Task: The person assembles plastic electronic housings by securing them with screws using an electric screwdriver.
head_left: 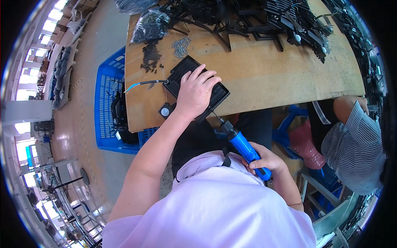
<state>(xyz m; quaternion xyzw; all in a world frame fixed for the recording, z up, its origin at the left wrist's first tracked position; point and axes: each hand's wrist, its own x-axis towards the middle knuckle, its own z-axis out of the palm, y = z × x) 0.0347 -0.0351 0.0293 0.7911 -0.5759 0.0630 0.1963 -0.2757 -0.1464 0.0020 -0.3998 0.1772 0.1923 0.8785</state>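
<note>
My left hand (195,93) lies over a flat black plastic housing (219,96), its fingers reaching over the far edge and gripping it near the front of the table. From the housing's left end comes a black cable (149,82) with a blue wire tip. My right hand (266,158) is wrapped round a blue electric screwdriver (245,147), held in front of my body. Its bit points up and left, with the tip right at the housing's lower edge. Beside my left wrist sits a small black part (166,110) with a pale round disc.
Dark screws (151,56) and silver screws (180,47) lie in piles behind the housing. Black metal brackets (231,25) and a plastic bag (149,25) cover the table's back. A blue crate (108,140) stands at left. Another person (351,144) is at right.
</note>
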